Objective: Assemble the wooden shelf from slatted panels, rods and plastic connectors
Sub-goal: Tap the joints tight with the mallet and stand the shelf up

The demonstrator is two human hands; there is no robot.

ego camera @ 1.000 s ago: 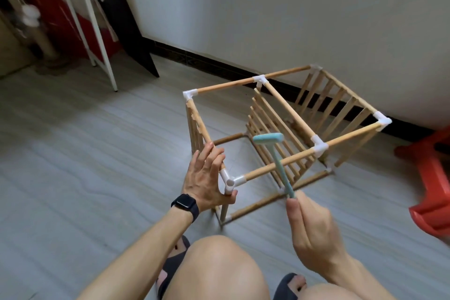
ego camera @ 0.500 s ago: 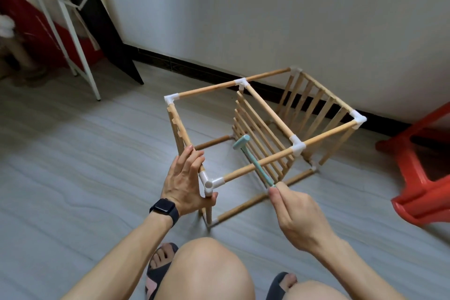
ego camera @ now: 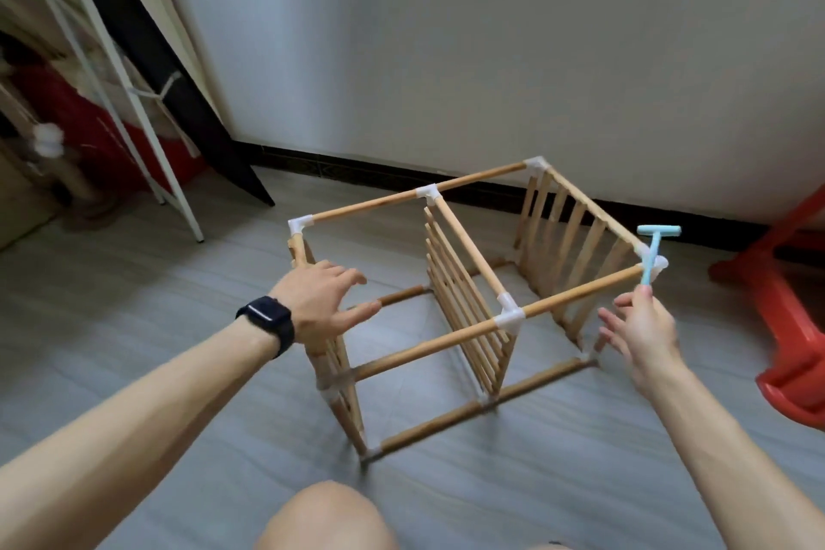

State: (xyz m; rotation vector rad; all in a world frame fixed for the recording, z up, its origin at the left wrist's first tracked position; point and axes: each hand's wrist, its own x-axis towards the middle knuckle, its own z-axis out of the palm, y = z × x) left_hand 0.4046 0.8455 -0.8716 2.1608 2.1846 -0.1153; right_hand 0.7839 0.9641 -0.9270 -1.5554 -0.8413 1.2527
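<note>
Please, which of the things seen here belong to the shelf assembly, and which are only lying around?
For the job:
- shelf frame
- slatted panels
- white connectors
- blue mallet, pinched by the right hand
- left hand, open over the frame

Only lying about:
- red stool
- white rack
- leaning black board

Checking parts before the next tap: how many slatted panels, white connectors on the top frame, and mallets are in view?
slatted panels: 3
white top connectors: 6
blue mallet: 1
Total: 10
</note>
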